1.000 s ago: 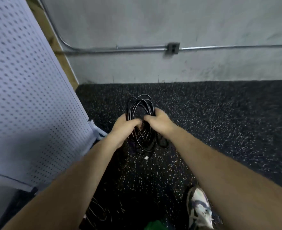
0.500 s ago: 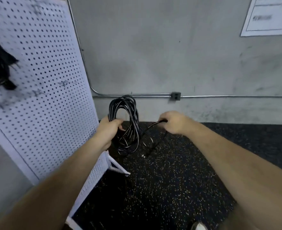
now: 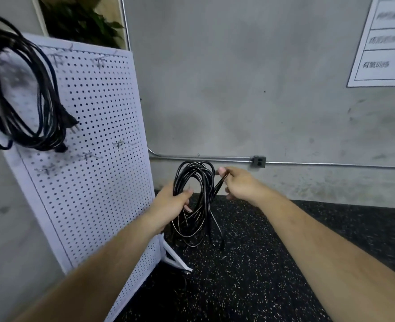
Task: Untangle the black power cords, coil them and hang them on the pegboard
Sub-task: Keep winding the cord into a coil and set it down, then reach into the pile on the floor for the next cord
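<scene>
Coiling looks nearly done; the left hand (image 3: 171,203) grips the coiled power cord (image 3: 195,163) at mid-frame, fingers curled round its strands; the right hand (image 3: 240,184), at the coil's three o'clock, pinches the loose end (image 3: 219,182); next, probably, tuck that tail and lift the coil toward ten o'clock onto a bare hook (image 3: 88,156) of the pegboard (image 3: 94,112); no containers show; one hung cord coil (image 3: 45,140) occupies the board's upper left.

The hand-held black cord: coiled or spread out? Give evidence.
Coiled: the cord forms stacked loops gripped by the left hand; the right hand pinches one loose strand.
</scene>
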Demonstrator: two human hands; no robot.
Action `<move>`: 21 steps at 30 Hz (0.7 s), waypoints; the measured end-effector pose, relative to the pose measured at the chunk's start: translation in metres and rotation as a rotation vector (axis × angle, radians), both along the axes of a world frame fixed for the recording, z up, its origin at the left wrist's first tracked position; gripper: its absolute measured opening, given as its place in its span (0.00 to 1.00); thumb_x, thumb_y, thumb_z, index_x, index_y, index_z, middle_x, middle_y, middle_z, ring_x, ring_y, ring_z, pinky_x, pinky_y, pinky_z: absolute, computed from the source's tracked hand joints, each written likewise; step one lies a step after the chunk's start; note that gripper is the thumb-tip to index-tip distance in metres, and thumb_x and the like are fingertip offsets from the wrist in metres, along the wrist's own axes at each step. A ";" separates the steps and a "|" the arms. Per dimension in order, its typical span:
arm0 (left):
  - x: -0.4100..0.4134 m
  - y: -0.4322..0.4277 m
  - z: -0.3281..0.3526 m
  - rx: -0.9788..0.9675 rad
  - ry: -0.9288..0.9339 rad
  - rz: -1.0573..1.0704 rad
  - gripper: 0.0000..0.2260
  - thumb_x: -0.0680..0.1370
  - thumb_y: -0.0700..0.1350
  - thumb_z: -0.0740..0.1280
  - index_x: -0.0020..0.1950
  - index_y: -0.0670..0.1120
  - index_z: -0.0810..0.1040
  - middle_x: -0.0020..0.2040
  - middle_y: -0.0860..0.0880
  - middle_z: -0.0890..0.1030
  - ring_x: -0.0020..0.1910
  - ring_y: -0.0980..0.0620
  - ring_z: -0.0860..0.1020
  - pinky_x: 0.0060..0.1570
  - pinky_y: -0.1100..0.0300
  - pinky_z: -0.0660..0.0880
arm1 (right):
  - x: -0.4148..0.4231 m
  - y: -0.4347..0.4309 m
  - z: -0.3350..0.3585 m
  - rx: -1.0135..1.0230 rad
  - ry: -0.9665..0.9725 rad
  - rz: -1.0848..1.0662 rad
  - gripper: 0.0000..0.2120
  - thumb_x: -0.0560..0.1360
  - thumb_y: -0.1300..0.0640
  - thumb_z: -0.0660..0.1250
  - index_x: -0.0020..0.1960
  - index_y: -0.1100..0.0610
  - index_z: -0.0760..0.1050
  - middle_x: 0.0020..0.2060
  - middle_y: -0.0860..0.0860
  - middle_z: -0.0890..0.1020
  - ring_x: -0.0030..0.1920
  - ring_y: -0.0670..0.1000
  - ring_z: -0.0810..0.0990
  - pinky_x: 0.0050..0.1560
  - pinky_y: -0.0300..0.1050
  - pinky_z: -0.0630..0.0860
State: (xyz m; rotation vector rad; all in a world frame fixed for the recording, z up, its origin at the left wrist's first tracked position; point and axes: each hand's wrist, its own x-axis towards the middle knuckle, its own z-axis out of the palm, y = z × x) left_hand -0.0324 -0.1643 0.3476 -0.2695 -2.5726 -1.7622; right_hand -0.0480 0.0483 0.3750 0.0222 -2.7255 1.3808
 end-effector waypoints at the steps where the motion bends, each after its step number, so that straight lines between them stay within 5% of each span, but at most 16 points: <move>1: 0.001 -0.002 0.003 0.009 0.000 -0.006 0.01 0.83 0.49 0.67 0.53 0.54 0.76 0.46 0.50 0.83 0.44 0.50 0.83 0.59 0.51 0.76 | -0.003 -0.003 0.001 -0.125 0.024 0.010 0.17 0.85 0.46 0.58 0.67 0.53 0.76 0.47 0.57 0.83 0.41 0.51 0.84 0.53 0.53 0.83; 4: 0.001 -0.009 0.012 0.017 0.009 -0.033 0.05 0.83 0.51 0.67 0.58 0.54 0.77 0.50 0.50 0.85 0.44 0.53 0.85 0.63 0.51 0.73 | -0.013 -0.009 0.005 -0.334 0.089 0.042 0.10 0.84 0.56 0.63 0.60 0.57 0.80 0.50 0.56 0.85 0.49 0.53 0.84 0.51 0.44 0.83; 6: -0.001 -0.015 0.017 0.005 0.017 -0.045 0.09 0.83 0.52 0.67 0.63 0.56 0.77 0.53 0.52 0.84 0.51 0.55 0.84 0.66 0.51 0.72 | -0.017 -0.012 0.011 -0.421 0.076 0.087 0.10 0.84 0.60 0.63 0.61 0.57 0.81 0.54 0.55 0.86 0.57 0.55 0.84 0.55 0.48 0.83; 8: -0.004 -0.020 0.022 0.007 0.026 -0.058 0.12 0.82 0.53 0.67 0.66 0.60 0.76 0.59 0.57 0.82 0.59 0.56 0.80 0.65 0.55 0.72 | -0.015 -0.019 0.019 -0.552 0.003 0.171 0.13 0.83 0.66 0.61 0.62 0.58 0.81 0.55 0.56 0.86 0.56 0.55 0.84 0.61 0.54 0.79; 11: -0.004 -0.023 0.036 -0.106 0.114 -0.028 0.04 0.84 0.52 0.65 0.58 0.59 0.77 0.54 0.59 0.81 0.54 0.60 0.78 0.50 0.67 0.71 | -0.012 -0.034 0.033 -0.703 -0.080 0.254 0.14 0.82 0.64 0.58 0.58 0.61 0.82 0.49 0.58 0.86 0.49 0.57 0.84 0.56 0.56 0.81; 13: -0.004 -0.024 0.045 -0.141 0.191 0.017 0.06 0.84 0.51 0.64 0.55 0.54 0.81 0.52 0.56 0.84 0.52 0.59 0.80 0.53 0.63 0.74 | -0.012 -0.044 0.039 -0.777 -0.087 0.230 0.16 0.82 0.64 0.55 0.50 0.60 0.83 0.42 0.57 0.85 0.44 0.57 0.84 0.48 0.54 0.81; 15: -0.003 -0.027 0.052 -0.110 0.184 0.037 0.07 0.84 0.50 0.64 0.57 0.52 0.81 0.51 0.55 0.85 0.49 0.59 0.83 0.57 0.58 0.77 | -0.016 -0.052 0.043 -0.812 -0.107 0.212 0.18 0.81 0.65 0.53 0.51 0.61 0.83 0.47 0.60 0.85 0.50 0.62 0.85 0.49 0.55 0.80; 17: -0.002 -0.030 0.058 -0.060 0.186 0.077 0.06 0.85 0.49 0.63 0.58 0.51 0.78 0.47 0.52 0.86 0.42 0.60 0.84 0.51 0.63 0.79 | -0.017 -0.062 0.049 -0.854 -0.146 0.253 0.20 0.82 0.60 0.52 0.62 0.63 0.80 0.57 0.64 0.83 0.56 0.66 0.84 0.51 0.57 0.81; 19: -0.003 -0.032 0.067 -0.015 0.252 0.185 0.05 0.84 0.49 0.64 0.58 0.50 0.75 0.42 0.50 0.83 0.37 0.58 0.81 0.37 0.71 0.74 | -0.016 -0.074 0.058 -0.919 -0.134 0.280 0.27 0.85 0.43 0.48 0.69 0.61 0.74 0.61 0.63 0.82 0.55 0.65 0.84 0.48 0.55 0.82; 21: -0.003 -0.036 0.078 0.057 0.286 0.279 0.09 0.84 0.49 0.65 0.60 0.46 0.72 0.41 0.49 0.81 0.37 0.56 0.81 0.32 0.69 0.73 | -0.013 -0.091 0.068 -0.853 -0.013 0.260 0.35 0.77 0.26 0.51 0.68 0.52 0.72 0.58 0.57 0.85 0.55 0.60 0.85 0.49 0.53 0.82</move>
